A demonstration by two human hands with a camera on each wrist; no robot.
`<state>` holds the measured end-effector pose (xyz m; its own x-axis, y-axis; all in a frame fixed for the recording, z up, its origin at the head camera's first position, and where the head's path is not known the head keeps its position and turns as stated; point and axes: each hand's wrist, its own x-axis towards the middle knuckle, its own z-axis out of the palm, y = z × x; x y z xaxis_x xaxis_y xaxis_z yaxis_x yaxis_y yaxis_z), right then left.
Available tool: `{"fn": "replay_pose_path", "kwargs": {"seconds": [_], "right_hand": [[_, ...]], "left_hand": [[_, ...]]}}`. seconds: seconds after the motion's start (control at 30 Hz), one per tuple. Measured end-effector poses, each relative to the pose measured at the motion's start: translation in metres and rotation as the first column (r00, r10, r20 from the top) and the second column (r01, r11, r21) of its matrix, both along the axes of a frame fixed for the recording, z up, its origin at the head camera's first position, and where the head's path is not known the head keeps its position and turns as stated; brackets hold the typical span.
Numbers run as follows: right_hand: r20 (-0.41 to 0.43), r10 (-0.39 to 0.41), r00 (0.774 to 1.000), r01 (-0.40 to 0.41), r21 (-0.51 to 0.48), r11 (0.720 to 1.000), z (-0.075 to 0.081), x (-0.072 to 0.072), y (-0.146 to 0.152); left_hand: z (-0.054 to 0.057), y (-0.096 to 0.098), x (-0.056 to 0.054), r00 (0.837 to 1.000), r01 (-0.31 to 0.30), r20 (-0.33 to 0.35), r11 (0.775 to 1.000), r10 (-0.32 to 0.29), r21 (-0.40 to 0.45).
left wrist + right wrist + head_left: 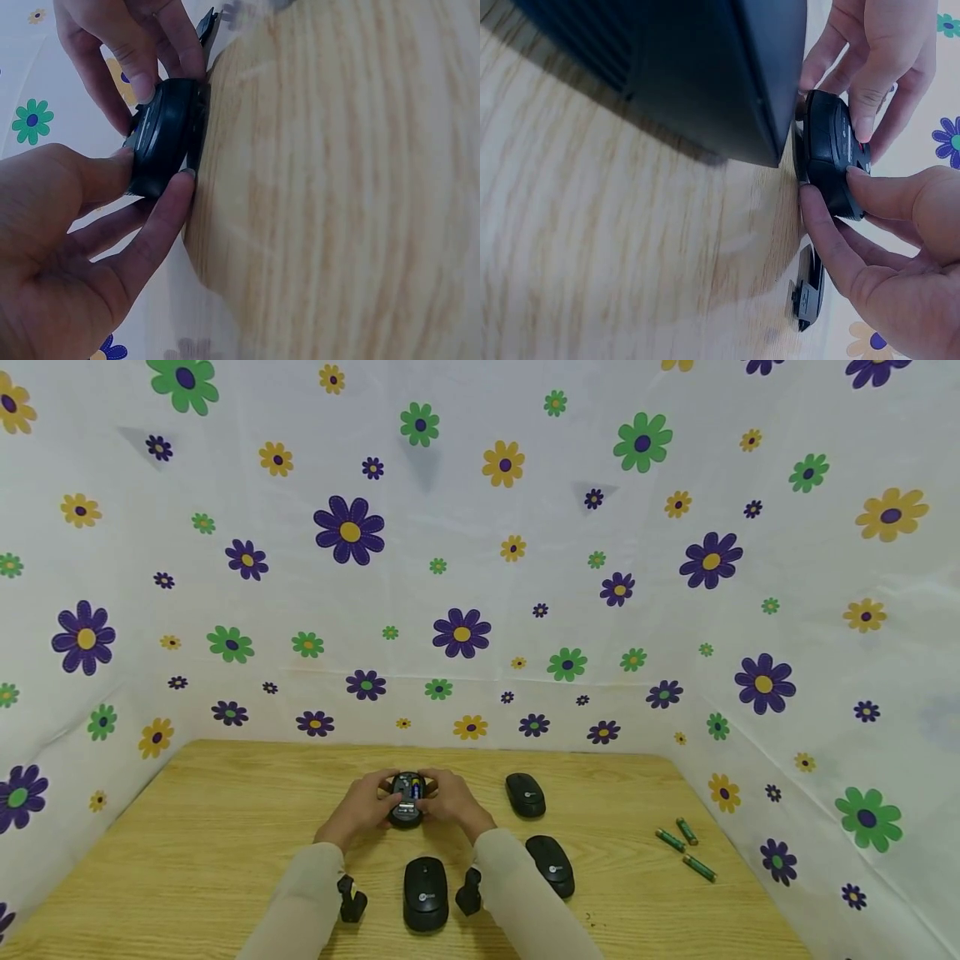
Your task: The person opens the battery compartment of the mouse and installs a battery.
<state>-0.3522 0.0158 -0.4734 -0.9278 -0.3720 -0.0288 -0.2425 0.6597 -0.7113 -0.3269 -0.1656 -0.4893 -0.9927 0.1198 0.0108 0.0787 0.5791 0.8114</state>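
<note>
At the left of my head view, the person's left grip (363, 806) is clamped on an upturned mouse (407, 800) above the desk (247, 793); only the left wrist view shows me its fingertips (177, 196) at the low edge. Only from the head can I look into the underside, where a blue-and-yellow battery (416, 790) lies. A second mouse (425, 893) sits nearer the person. The right grip (452, 797) clamps the upturned mouse's other side; beyond, the right wrist camera gives me a low dark piece (808, 291) I cannot match from above. Further right come a third mouse (525, 795), a fourth mouse (551, 864) and three green batteries (670, 840).
</note>
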Motion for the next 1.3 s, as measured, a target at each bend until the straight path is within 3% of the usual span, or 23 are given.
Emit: {"fn": "replay_pose_path", "kwargs": {"seconds": [0.27, 0.87, 1.1, 1.3], "right_hand": [[0.029, -0.024, 0.999, 0.024, -0.011, 1.000, -0.002, -0.001, -0.002], [0.075, 0.011, 0.997, -0.007, -0.059, 0.998, 0.000, -0.001, 0.001], [0.025, 0.022, 0.999, -0.021, -0.048, 0.999, 0.001, 0.005, 0.005], [0.026, 0.014, 1.000, -0.010, -0.166, 0.986, 0.013, 0.022, 0.016]], "left_hand": [[0.001, 0.000, -0.002, 1.000, 0.003, -0.011, 1.000, -0.003, -0.029], [0.001, -0.002, -0.002, 1.000, -0.004, -0.014, 0.999, 0.003, -0.044], [0.002, -0.012, 0.003, 0.998, -0.038, -0.058, 0.993, 0.032, -0.108], [0.011, -0.019, 0.015, 0.997, -0.044, -0.069, 0.999, 0.042, -0.029]]}}
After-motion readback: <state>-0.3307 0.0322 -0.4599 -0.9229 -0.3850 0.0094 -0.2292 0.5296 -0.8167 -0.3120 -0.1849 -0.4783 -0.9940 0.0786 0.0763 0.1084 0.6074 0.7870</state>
